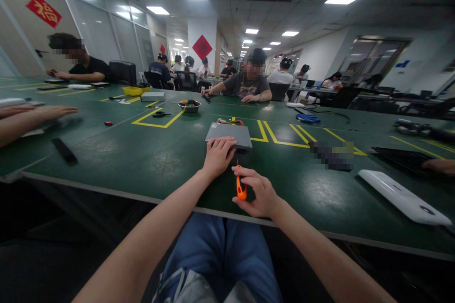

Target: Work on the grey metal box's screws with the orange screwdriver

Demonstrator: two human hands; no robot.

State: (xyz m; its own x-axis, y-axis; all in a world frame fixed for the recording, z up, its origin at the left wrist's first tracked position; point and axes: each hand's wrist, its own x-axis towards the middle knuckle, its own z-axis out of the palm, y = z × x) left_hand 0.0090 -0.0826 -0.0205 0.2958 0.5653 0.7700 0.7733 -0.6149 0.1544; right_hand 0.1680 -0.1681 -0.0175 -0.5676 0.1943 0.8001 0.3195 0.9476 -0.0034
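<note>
A grey metal box with a bundle of cables at its back, like a computer power supply (232, 133), lies flat on the green table in front of me. My left hand (218, 154) rests on its top near the front left corner, fingers stretched out over the metal. In my right hand (260, 194) is an orange and black screwdriver (241, 188), gripped between thumb and fingers. Its thin shaft points away from me at the box's front face, beside the dark socket. Whether the tip touches the box I cannot tell.
A metal bowl (189, 106) of small items stands beyond the box, with pliers-like tool (161, 114) to its left. A white device (403, 196) lies at right, a black bar (64, 151) at left. Co-workers' hands show at both sides; a person (249, 80) sits opposite.
</note>
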